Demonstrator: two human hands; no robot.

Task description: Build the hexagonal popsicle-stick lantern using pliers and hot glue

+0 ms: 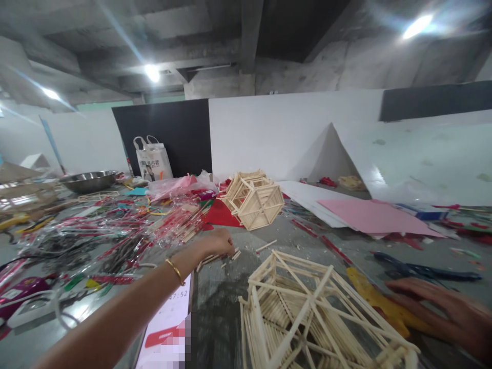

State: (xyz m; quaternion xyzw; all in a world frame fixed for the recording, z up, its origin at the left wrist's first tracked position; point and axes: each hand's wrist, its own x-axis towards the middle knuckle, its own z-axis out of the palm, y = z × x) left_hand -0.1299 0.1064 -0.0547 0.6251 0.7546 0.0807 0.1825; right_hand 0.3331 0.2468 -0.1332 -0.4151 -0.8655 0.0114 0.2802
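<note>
My left hand (221, 242), with a gold bracelet at the wrist, is closed over a few short wooden sticks (209, 260) on the grey table; whether it grips one is hidden. My right hand (434, 310) lies at the right with its fingers spread, beside a yellow glue gun (369, 294). Between the hands, close to me, stands a large open frame of pale sticks (311, 302). A smaller many-sided stick structure (261, 205) sits farther back on red sheets (223, 214).
Dark-handled pliers (426, 271) lie beyond my right hand. A lit phone or tablet (165, 328) is under my left forearm. Plastic-wrapped supplies (115, 230) and a metal bowl (89, 180) fill the left. Pink paper (372, 216) lies at the back right.
</note>
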